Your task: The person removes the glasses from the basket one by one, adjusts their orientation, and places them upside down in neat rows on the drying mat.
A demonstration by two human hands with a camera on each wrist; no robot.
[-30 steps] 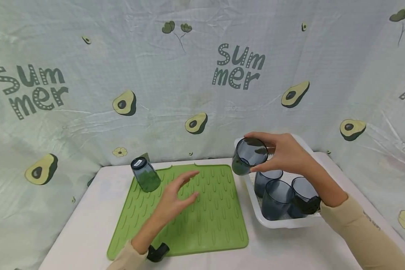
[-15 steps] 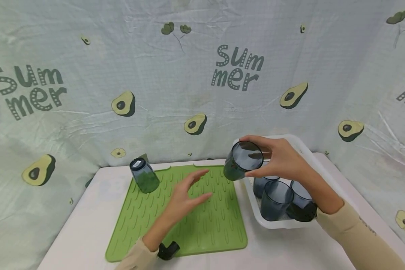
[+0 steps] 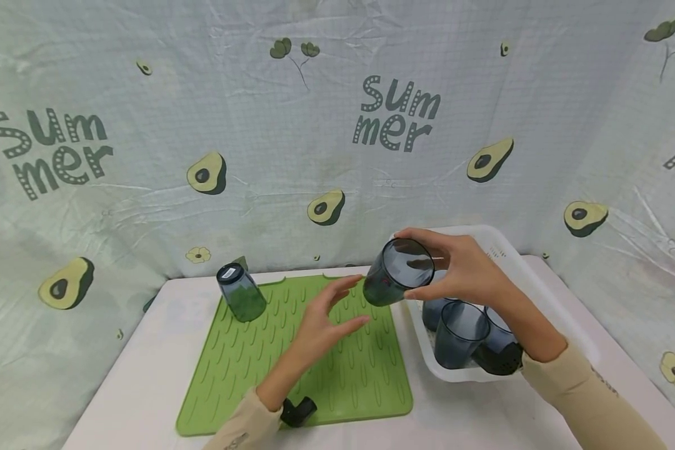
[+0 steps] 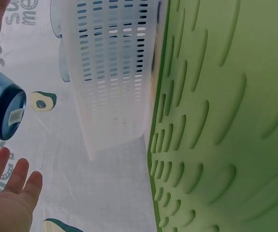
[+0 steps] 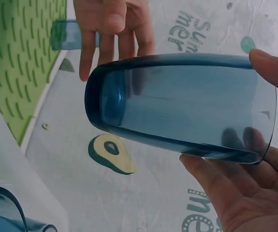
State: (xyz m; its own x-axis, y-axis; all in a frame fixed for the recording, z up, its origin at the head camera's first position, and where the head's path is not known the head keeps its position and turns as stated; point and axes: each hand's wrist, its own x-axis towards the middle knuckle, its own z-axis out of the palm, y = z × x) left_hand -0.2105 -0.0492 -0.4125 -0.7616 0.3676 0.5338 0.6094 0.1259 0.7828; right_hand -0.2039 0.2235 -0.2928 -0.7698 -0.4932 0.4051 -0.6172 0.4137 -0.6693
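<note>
Avocado-print cloth (image 3: 259,125): hanging behind and to both sides, also bearing flowers and the word "summer".
Pale worktop (image 3: 129,350): running beneath everything else, bare along the left.
Upturned tumbler (image 3: 242,295): standing base-up at the far left corner of the green ribbed mat (image 3: 365,375), blue-grey glass with a small white label on the dark base.
Green ribbed mat: lying flat on the worktop, partly hidden by the left forearm.
Left hand (image 3: 317,319): raised over the mat, holding nothing, wide apart between fingers and thumb, just beside the base of the held tumbler (image 3: 394,274); hard to tell whether touching.
Held tumbler: raised in the air near the mat's far right corner, tilted, with base toward the left hand.
Basket tumblers (image 3: 461,334): three in sight, mouth-up and close together, partly covered by the right arm.
Right hand (image 3: 469,265): curled around the held tumbler near the rim, with thumb and fingers on opposite sides.
White slotted basket (image 3: 455,375): set on the worktop right of the mat, containing the basket tumblers.
</note>
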